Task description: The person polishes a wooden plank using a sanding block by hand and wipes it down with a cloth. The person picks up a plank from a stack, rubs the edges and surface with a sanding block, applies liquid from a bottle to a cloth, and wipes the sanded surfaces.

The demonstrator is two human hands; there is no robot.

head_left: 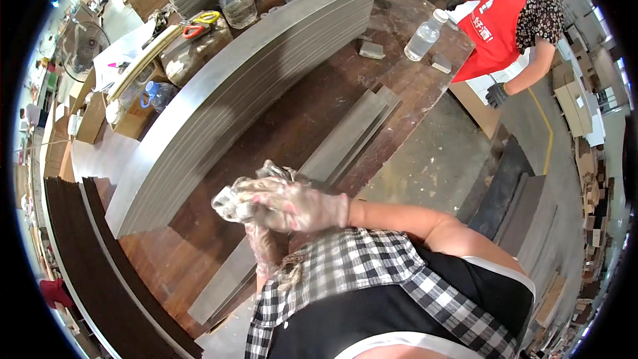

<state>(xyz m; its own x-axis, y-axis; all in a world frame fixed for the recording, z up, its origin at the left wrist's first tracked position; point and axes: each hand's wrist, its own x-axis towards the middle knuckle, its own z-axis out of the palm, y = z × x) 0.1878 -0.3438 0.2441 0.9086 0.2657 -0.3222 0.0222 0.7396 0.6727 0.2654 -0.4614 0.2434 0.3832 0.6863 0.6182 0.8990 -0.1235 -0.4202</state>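
Note:
Both my hands wear thin, stained whitish gloves and are pressed together in front of my checked apron, above the table's near side. My right hand (302,207) lies on top, its fingers closed over a crumpled whitish bunch at the left end. Whether that bunch is cloth or glove I cannot make out. My left hand (264,238) comes up from below, closed, mostly hidden behind the right. Beneath them, long narrow grey boards (349,129) lie on the brown table (219,176). Beyond stands a long, curved-looking stack of grey boards (199,103).
A clear bottle (425,36) stands at the table's far right, near small grey blocks (372,50). Behind the stack are a yellow-capped bottle (238,6), scissors (194,29) and a blue-handled jug (158,95). A co-worker in a red apron (495,30) stands beyond the right edge.

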